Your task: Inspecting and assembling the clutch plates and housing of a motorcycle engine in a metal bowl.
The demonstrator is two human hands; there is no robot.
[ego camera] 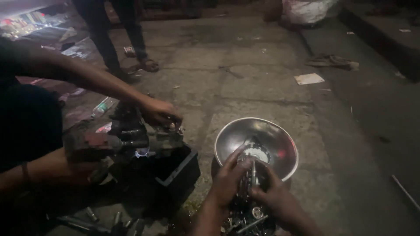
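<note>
Left hand (227,180) and right hand (273,194) were both closed around one round, toothed metal disc assembly (250,177), held on edge over the near rim of one shiny steel bowl (280,140) on the concrete floor (262,78). The part looked heavy, rigid and probably oily, best gripped at opposite rims. A co-worker's hand (159,112) rested on one dark engine block (131,140).

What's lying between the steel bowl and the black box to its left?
In the head view, only bare concrete paving shows between the steel bowl and the black box; nothing lies there.
</note>
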